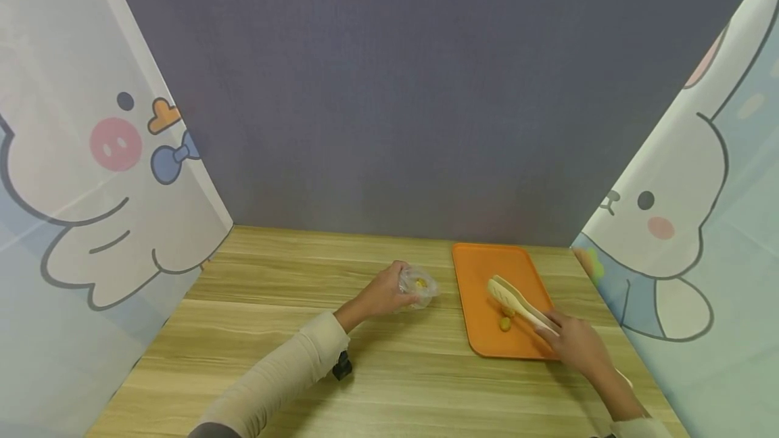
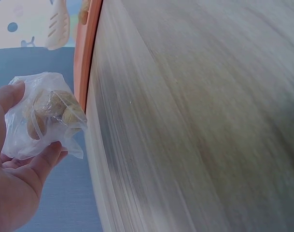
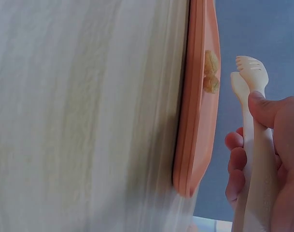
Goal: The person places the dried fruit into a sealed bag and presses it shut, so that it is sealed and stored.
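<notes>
My left hand point(image 1: 385, 291) holds a clear plastic bag point(image 1: 422, 287) above the table, left of the tray. Through the film, several brownish-yellow round pieces point(image 2: 55, 106) show in the left wrist view; their kind is unclear. Thumb and fingers grip the bag from opposite sides. My right hand point(image 1: 575, 340) grips cream-coloured tongs point(image 1: 517, 299) over the orange tray point(image 1: 487, 343). In the right wrist view the tong tips point(image 3: 250, 70) stand slightly apart with nothing between them. Two similar yellowish pieces point(image 3: 211, 72) lie on the tray, below the tongs.
The wood-grain table point(image 1: 262, 330) ends at a grey back panel point(image 1: 395, 120). Cartoon-printed sheets point(image 1: 115, 222) stand on both sides. A small black object point(image 1: 343, 365) shows under the left forearm, perhaps part of the wrist camera.
</notes>
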`<state>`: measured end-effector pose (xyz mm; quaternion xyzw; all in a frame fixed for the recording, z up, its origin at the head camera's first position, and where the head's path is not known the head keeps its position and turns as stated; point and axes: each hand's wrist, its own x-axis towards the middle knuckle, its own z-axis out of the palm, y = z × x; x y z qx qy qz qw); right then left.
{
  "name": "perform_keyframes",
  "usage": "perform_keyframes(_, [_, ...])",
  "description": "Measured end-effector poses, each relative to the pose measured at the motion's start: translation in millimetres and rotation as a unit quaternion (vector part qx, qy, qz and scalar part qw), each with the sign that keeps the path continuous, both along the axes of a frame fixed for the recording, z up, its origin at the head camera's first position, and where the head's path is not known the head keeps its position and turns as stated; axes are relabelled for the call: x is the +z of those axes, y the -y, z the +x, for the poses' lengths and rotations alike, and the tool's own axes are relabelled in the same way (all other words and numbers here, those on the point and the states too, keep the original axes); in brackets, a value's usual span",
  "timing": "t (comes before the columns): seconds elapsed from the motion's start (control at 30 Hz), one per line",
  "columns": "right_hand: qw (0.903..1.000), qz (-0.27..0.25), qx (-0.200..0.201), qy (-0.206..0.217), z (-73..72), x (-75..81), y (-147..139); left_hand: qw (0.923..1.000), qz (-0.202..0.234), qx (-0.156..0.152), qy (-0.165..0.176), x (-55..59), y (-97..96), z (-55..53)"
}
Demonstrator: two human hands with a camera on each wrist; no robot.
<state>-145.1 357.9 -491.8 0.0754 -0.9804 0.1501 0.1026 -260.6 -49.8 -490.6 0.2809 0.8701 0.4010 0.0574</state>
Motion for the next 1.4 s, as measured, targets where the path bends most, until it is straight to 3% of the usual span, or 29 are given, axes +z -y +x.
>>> perform_keyframes(0.4, [0.9994,0.007,-0.014,0.031,3.6,-4.4,-7,1.0,0.009,-0.004,0.0,-1.3,-0.2,-0.2])
perform_keyframes(1.4, [0.999,0.017,-0.017,0.038,4.1,-11.1,-10,0.9999,0.004,0.007,0.006,-0.6,-2.0,1.1])
